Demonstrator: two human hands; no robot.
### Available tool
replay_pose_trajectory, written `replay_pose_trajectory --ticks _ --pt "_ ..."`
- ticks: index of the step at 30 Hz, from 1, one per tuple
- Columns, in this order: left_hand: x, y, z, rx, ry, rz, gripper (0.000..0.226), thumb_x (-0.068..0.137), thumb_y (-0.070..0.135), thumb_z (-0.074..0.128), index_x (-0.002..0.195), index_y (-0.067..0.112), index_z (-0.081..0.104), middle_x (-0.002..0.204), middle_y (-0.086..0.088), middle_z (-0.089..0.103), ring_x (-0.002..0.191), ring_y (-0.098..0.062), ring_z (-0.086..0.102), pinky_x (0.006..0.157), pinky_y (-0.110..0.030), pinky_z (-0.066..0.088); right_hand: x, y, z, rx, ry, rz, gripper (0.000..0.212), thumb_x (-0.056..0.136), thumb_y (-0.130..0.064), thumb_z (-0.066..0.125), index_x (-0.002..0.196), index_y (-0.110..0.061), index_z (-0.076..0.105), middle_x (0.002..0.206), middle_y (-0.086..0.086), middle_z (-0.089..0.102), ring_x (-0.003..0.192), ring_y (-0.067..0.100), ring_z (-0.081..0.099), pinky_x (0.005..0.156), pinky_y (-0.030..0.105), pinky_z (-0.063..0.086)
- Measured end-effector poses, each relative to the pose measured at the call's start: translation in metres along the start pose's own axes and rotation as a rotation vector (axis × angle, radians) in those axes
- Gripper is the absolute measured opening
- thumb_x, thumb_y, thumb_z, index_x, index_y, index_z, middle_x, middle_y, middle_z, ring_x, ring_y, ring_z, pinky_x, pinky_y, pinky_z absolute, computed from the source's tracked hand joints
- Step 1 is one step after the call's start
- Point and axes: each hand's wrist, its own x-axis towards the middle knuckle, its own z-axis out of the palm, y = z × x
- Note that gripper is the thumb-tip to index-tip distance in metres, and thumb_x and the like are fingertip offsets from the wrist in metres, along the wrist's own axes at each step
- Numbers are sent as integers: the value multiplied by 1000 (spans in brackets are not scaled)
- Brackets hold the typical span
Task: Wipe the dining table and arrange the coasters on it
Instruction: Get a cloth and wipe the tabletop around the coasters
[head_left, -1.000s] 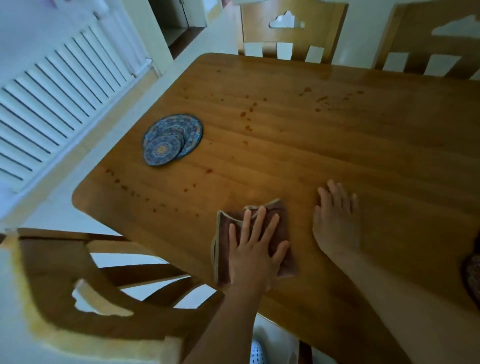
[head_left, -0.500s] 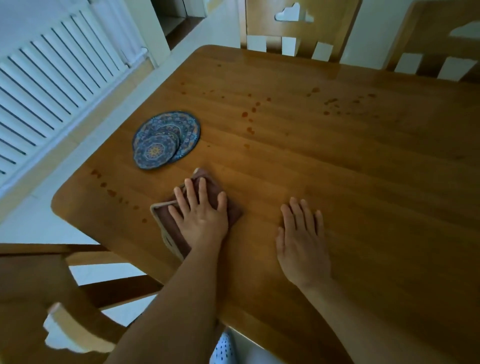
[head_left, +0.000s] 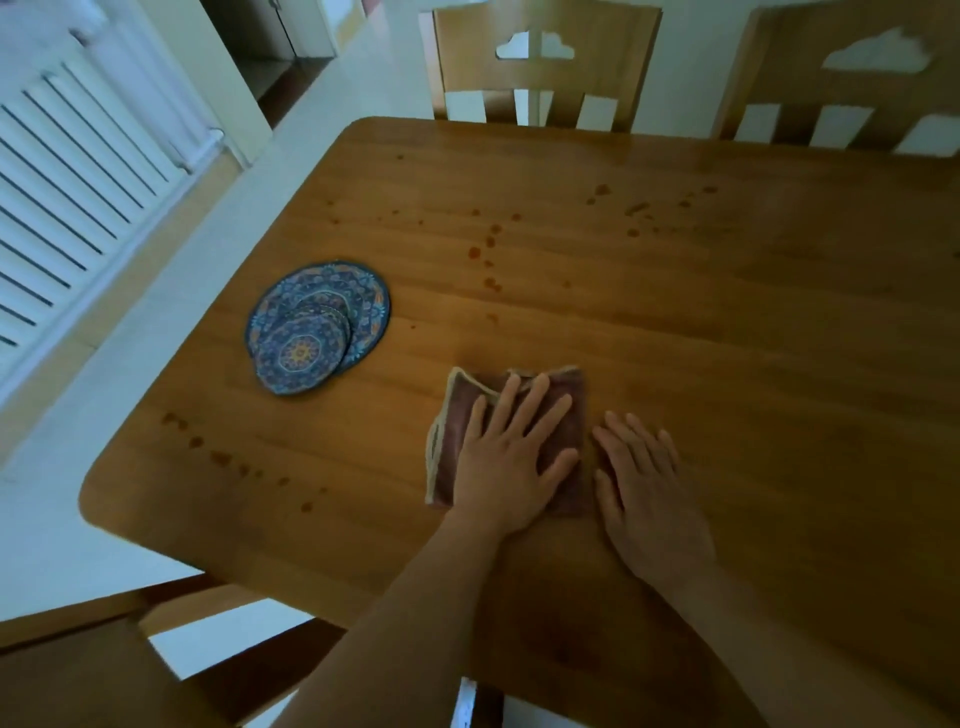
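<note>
Currently the left hand (head_left: 511, 457) lies flat, fingers straight, pressing a folded brown cloth with a pale trim (head_left: 457, 436) onto the varnished wooden bench (head_left: 727, 322), near its front edge. The right hand (head_left: 647, 483) rests open beside it, palm down on bare wood, holding nothing. The stack of round blue patterned coasters (head_left: 317, 327) sits left of the cloth, apart from it. Reddish-brown spots (head_left: 491, 283) dot the bench beyond the cloth, and another trail (head_left: 221, 457) runs along the left edge.

My judgement: keep the palm flat, sweep in overlapping passes through each trail, and lift the coasters before wiping there.

Whether spots lie under the coasters is hidden; the bench's right end is cut off.
</note>
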Motion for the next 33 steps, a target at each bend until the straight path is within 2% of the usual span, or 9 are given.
replay_pose_trajectory --ticks 2,4,8,13,17,21,23,25,33 --pt "-23 -16 -2 23 -54 101 61 97 65 17 153 45 5 163 18 -10 149 -11 -19 121 -47 -4 5 -3 -3 40 53 45 49 99 -35 23 136 -21 51 148 0 46 140 18 34 117 38 18" --pt "-41 -38 -7 51 -35 106 62 96 67 18 153 46 6 162 19 -9 148 -10 -19 121 -46 -5 18 -13 -10 45 94 127 44 98 -32 27 126 -20 59 138 2 55 130 22 46 110 40 30" --pt "-30 -74 -16 87 3 -34 64 95 68 16 152 47 0 161 19 -15 147 -9 -24 121 -43 -6 39 -34 -11 15 49 267 39 100 -27 38 137 -19 49 149 3 41 141 21 33 119 44 17" --pt "38 -97 -27 49 49 -208 67 95 69 13 154 42 -2 162 14 -15 149 -14 -19 121 -41 -8 40 -31 0 -55 91 234 48 96 -31 24 133 -17 52 144 4 47 135 22 40 116 49 24" --pt "94 -96 -33 10 32 -297 68 96 68 14 155 38 -2 163 10 -15 149 -19 -18 122 -47 -3 45 -29 4 -87 70 228 49 97 -33 23 133 -18 51 144 3 47 135 21 39 115 46 17" --pt "138 -81 -37 -14 26 -329 68 97 66 15 156 37 1 164 8 -13 150 -21 -16 121 -49 -5 45 -27 6 -89 77 217 49 99 -34 21 133 -17 51 144 5 47 134 24 41 114 48 19" --pt "155 -70 -38 -1 1 -318 67 97 66 13 156 37 0 164 8 -14 150 -22 -17 121 -49 -5 46 -28 6 -92 74 216 52 101 -35 15 133 -16 51 144 5 47 134 24 41 114 48 20" --pt "166 -56 -37 11 -21 -282 65 97 64 13 155 38 -1 164 8 -14 149 -22 -17 121 -49 -6 45 -27 7 -100 81 215 50 101 -34 19 134 -16 50 145 6 46 135 25 41 114 48 21" --pt "137 1 -15 8 -8 115 57 100 58 16 154 41 12 164 13 -4 151 -16 -11 121 -46 -3 44 -23 9 -52 126 202 42 97 -30 27 129 -14 51 139 8 49 134 25 41 115 51 27"
